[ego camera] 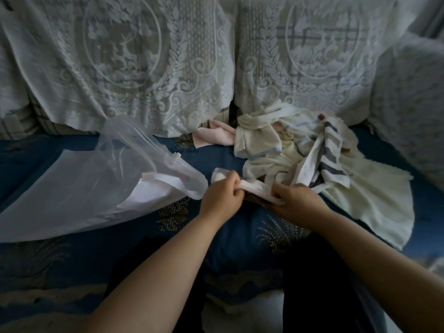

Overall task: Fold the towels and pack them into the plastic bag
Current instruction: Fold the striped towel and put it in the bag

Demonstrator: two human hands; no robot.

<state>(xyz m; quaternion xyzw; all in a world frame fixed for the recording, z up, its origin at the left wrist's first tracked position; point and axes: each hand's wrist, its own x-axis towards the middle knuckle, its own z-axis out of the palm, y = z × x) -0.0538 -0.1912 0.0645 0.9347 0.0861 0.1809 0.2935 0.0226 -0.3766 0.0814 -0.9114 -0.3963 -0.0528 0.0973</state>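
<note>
Head view: left hand and right hand both grip small white towel beside plastic bag mouth, on blue sofa seat. Advice: pull edges straight, match corners, then fold flat before packing.

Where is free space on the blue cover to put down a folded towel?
The free patch of the blue cover lies under the wrists, between the plastic bag and the cream towel. Another strip lies behind the left hand, before the pink towel. The towel pile crowds the right.
</note>
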